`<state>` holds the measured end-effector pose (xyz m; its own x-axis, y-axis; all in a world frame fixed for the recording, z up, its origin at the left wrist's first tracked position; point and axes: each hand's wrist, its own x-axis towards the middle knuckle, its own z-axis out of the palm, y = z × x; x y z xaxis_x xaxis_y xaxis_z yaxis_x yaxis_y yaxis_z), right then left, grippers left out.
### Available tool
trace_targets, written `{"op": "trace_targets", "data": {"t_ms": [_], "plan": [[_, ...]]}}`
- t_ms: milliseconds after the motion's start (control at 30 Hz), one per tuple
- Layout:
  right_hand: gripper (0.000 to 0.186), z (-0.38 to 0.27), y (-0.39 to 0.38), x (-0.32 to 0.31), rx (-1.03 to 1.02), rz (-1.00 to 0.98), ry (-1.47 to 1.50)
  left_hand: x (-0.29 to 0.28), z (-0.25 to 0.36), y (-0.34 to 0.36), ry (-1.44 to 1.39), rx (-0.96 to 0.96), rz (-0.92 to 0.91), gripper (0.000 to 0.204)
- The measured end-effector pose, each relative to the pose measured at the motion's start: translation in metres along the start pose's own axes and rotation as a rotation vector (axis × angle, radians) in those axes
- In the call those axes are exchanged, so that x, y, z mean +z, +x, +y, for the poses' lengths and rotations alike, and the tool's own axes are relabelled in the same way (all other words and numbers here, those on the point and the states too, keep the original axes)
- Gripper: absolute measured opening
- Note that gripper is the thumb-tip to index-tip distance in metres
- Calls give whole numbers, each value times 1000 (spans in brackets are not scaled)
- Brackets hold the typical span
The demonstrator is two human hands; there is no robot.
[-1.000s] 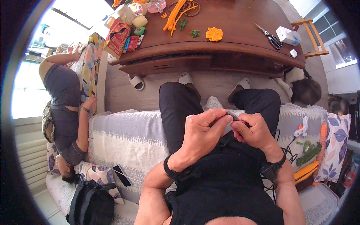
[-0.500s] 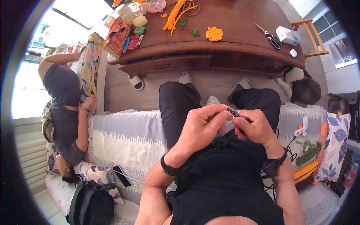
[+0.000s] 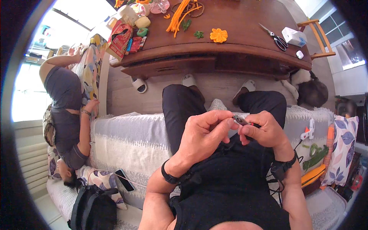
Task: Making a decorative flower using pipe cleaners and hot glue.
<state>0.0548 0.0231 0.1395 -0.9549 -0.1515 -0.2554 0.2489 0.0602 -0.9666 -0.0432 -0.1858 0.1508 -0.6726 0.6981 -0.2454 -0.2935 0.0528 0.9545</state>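
Observation:
Over my lap, my right hand [image 3: 262, 128] is closed around a small pair of pliers [image 3: 240, 120] with dark metal jaws and red-and-black handles. The jaws point toward my left hand [image 3: 205, 134], whose thumb and forefinger pinch together right at their tip. Whatever lies in that pinch is too small to make out. Beyond my knees, on the brown wooden table, lies an orange fuzzy flower [image 3: 218, 35]. Beside it are a small green fuzzy piece [image 3: 198, 35], a green leaf shape [image 3: 186, 25] and a bundle of orange fuzzy stems [image 3: 177, 19].
Scissors [image 3: 279, 40] and a white box [image 3: 294, 36] are on the table's right. A glue gun [image 3: 308, 131] and green and orange fuzzy stems [image 3: 315, 159] lie on the sofa to my right. Left are a phone [image 3: 124, 180], a black backpack [image 3: 94, 209] and a person lying down [image 3: 65, 115].
My right hand has turned slightly, so more of the pliers' jaws shows. Both hands stay close together, with the left still pinching at the jaw tip.

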Motion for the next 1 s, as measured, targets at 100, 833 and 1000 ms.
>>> {"op": "trace_targets", "data": {"t_ms": [100,833,1000], "plan": [[31,-3,-1,4,1,20,48,4,0,0,34,29,35,18],[16,-31,9,3,-105,230,81,11,1,-8,355,269,123,16],[16,-30,10,3,-71,199,88,11,0,-7,363,278,132,16]]}}
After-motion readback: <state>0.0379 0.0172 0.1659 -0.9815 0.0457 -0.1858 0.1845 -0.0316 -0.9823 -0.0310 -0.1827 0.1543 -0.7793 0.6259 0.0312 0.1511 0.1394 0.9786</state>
